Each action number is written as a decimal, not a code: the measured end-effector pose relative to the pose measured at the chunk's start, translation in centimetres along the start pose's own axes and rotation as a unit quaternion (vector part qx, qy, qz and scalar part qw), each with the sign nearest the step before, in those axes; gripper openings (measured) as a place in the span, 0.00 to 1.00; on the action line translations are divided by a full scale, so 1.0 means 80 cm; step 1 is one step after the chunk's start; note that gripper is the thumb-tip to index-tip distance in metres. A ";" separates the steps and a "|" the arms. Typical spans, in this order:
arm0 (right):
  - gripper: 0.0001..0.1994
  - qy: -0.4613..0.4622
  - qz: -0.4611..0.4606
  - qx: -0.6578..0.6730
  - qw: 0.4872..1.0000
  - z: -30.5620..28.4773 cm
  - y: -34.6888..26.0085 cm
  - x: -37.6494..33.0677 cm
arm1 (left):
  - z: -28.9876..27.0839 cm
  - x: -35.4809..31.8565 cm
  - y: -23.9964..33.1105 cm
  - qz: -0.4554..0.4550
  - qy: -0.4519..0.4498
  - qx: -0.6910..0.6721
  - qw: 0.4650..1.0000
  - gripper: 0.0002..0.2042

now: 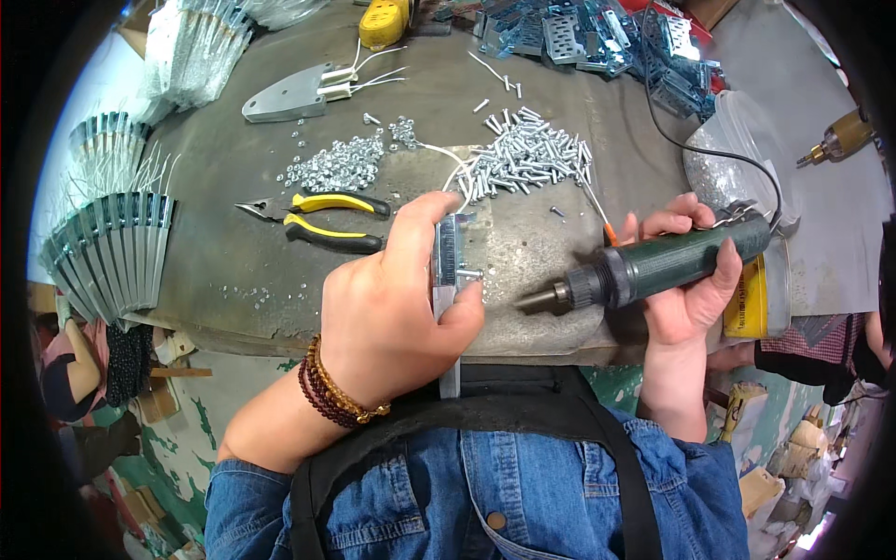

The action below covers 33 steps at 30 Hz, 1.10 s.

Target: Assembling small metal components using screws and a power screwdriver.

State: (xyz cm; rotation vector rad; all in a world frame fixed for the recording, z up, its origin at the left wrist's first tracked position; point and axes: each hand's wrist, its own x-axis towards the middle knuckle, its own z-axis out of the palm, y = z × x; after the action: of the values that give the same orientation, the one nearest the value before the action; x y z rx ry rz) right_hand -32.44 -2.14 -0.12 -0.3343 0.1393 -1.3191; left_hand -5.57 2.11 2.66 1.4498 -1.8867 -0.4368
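Observation:
My left hand (387, 294) grips a flat metal strip (450, 381) upright, with a bracket (449, 247) at its upper end and white wires (457, 159) coming out of the top. A screw (469, 273) sticks out sideways from the bracket, just above my left thumb. Wrapped around a dark green electric screwdriver (691, 257), my right hand (686, 317) keeps its tip (541, 299) pointing left, apart from the screw. Beyond the hands lie a pile of screws (532, 154) and a pile of nuts (341, 166). Yellow-and-black pliers (336, 203) rest left of the bracket.
Finished-looking strips with wires (117, 247) stand fanned at the left. A pointed metal piece (289, 93) with wires and a yellow tool (383, 23) lie farther back. Blue metal brackets (579, 37) are heaped at back right. A plastic tub (737, 154) and another screwdriver (845, 135) sit right.

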 end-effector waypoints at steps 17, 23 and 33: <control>0.21 0.050 -0.037 0.073 0.995 0.000 0.029 0.001 | 0.006 -0.002 0.001 0.002 0.016 -0.001 1.000 0.26; 0.19 0.035 -0.059 0.063 0.996 -0.005 0.033 0.002 | 0.005 -0.003 0.002 -0.001 0.015 -0.005 1.000 0.26; 0.18 -0.023 -0.051 0.014 0.998 -0.010 0.047 0.007 | 0.004 0.000 0.001 0.017 0.019 0.043 0.999 0.28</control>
State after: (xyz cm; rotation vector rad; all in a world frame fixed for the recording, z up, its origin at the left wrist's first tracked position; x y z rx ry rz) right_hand -29.09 -2.00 -2.01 -0.3519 0.0652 -1.4126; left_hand -5.87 2.08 2.48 1.4697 -1.9169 -0.3126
